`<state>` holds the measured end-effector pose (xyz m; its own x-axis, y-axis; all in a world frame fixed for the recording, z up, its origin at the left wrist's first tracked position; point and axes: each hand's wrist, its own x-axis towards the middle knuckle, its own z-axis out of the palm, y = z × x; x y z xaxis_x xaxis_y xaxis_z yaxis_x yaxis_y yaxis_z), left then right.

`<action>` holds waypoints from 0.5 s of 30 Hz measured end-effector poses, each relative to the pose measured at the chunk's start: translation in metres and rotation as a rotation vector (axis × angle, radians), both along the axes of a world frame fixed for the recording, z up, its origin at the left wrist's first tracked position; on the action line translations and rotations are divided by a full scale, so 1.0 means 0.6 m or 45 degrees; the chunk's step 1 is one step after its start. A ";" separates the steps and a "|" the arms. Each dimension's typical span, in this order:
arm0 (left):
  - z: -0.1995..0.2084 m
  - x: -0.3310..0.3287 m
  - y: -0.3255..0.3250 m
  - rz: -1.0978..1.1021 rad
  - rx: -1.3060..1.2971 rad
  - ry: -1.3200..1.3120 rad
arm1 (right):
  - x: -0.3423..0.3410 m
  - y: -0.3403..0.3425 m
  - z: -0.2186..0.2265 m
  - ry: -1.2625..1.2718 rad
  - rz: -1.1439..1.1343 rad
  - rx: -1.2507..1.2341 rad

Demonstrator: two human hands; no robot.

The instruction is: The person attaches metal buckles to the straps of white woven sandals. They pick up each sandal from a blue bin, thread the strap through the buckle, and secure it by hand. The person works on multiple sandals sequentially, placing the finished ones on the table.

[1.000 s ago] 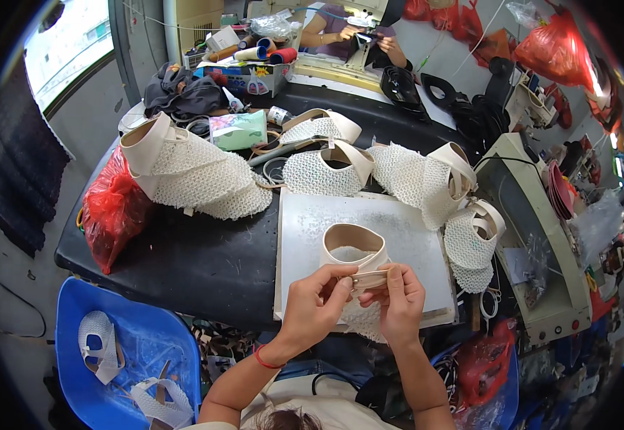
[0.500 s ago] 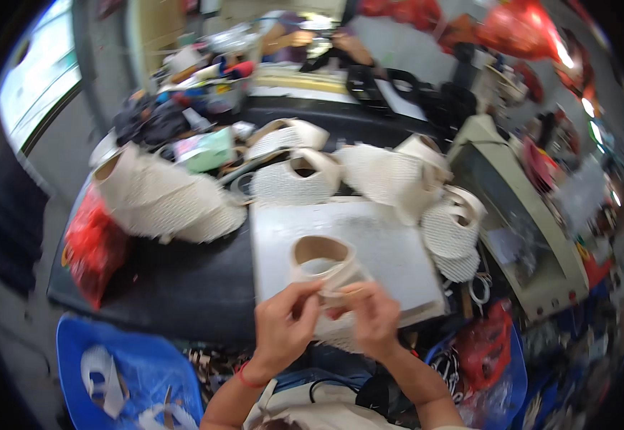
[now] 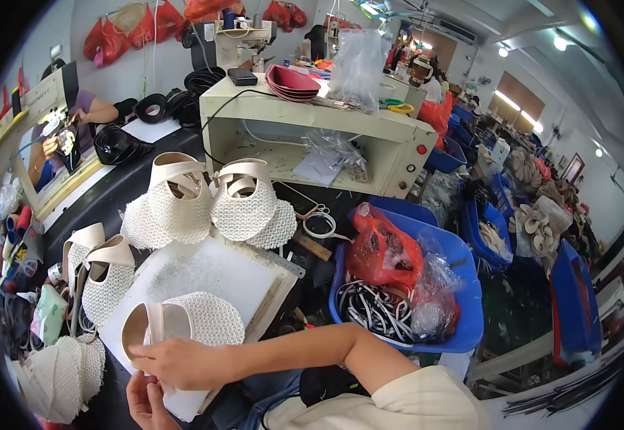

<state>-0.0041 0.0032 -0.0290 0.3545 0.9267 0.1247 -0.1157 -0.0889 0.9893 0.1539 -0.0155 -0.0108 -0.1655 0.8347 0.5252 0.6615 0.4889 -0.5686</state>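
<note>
A cream shoe upper (image 3: 216,319) with a woven toe and a smooth strap lies on the pale board (image 3: 204,269) in front of me. My right hand (image 3: 183,362) reaches across from the right, fingers closed on the upper's smooth heel band. Just below it, my left hand (image 3: 148,403) is closed with thumb and fingers pinched at the upper's near edge; the right hand partly hides what lies between them. More woven uppers stand beyond the board, one pair at its far edge (image 3: 176,204) and another at its left (image 3: 107,279).
Stacked woven uppers (image 3: 61,376) lie at the lower left. A blue bin (image 3: 470,304) at the right holds a red bag and striped straps. Behind the board stands a cream metal cabinet (image 3: 312,115). At a sewing machine (image 3: 57,107), far left, another person works.
My view has swung to the right, bringing the cabinet, blue bin and workshop aisle into sight. The upper is turned, its toe now facing right, and my right hand lies over the left.
</note>
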 end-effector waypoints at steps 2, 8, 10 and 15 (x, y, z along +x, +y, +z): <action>0.007 0.027 -0.011 -0.114 0.078 0.063 | 0.016 0.004 -0.013 -0.026 0.050 -0.331; -0.007 0.038 -0.019 0.063 0.304 0.604 | 0.032 0.022 -0.020 -0.080 -0.008 -0.308; -0.044 0.032 -0.014 0.093 0.226 0.472 | 0.036 0.031 -0.012 -0.345 -0.052 -0.259; -0.050 0.080 0.011 0.132 0.007 0.070 | 0.062 0.071 -0.030 -0.576 0.056 -0.287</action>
